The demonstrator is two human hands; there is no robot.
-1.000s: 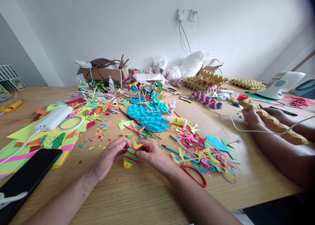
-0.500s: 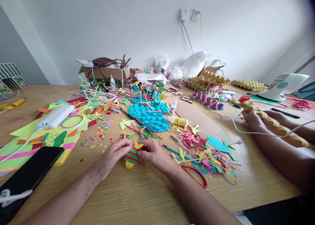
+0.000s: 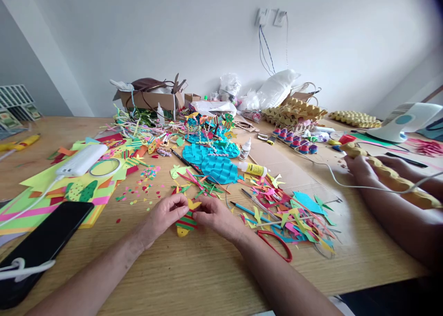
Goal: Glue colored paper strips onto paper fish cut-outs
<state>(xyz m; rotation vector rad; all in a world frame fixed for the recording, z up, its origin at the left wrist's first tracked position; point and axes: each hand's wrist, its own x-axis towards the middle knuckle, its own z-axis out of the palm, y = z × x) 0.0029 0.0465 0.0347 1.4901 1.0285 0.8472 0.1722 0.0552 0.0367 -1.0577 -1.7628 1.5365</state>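
A striped paper fish [image 3: 187, 222] in green, red and yellow lies between my hands, its yellow tail pointing away from me and its yellow head toward me. My left hand [image 3: 170, 214] is pinched at the left of the tail, thumb and forefinger closed on the fish's edge. From the other side my right hand [image 3: 214, 216] grips the fish near the tail's base; its fingertips are partly hidden. Red-handled scissors [image 3: 277, 244] rest beside my right forearm, under paper scraps [image 3: 294, 219].
A black phone [image 3: 44, 251] and a white power bank [image 3: 82, 160] on coloured paper lie left. Ahead are blue layered paper [image 3: 219, 169] and a yellow glue bottle [image 3: 254, 169]. At right, another person's hands hold an egg-carton strip [image 3: 391, 177]; a white cable [image 3: 346, 185] crosses there.
The view has shifted slightly. My left thumb and fingers have moved a little right, closer to the tail, covering more of the fish. My right hand stays nearly in place.
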